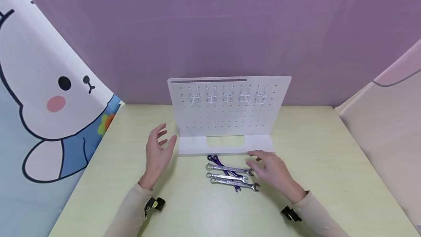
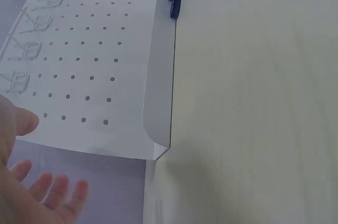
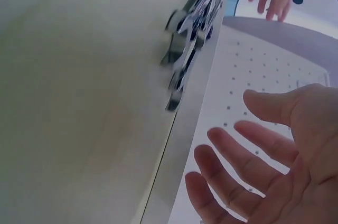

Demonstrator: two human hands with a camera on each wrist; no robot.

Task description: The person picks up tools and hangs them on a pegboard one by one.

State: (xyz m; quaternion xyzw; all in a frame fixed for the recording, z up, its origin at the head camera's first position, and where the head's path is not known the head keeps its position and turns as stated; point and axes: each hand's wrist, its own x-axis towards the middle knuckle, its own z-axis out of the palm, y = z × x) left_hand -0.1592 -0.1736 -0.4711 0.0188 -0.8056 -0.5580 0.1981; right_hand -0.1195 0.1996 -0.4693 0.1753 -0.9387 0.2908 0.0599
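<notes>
Silver combination wrenches (image 1: 228, 181) lie crosswise over purple wrenches (image 1: 227, 169) on the table, just in front of a white pegboard stand (image 1: 223, 116). Wire hooks (image 1: 227, 96) hang in a row near the board's top. My left hand (image 1: 158, 156) hovers beside the board's left edge, fingers loosely spread, holding nothing; the left wrist view shows its fingertips (image 2: 79, 189) apart from the board. To the right of the wrenches is my right hand (image 1: 271, 169), near the stand's base. In the right wrist view its fingers (image 3: 227, 174) are relaxed and hold nothing.
The pale wooden table (image 1: 312, 149) runs back to a purple backdrop (image 1: 210, 28). A curtain with a cartoon animal (image 1: 56, 83) borders the left side, and a pale cloth (image 1: 388, 127) hangs at the right. Each wrist wears a black camera mount (image 1: 291, 214).
</notes>
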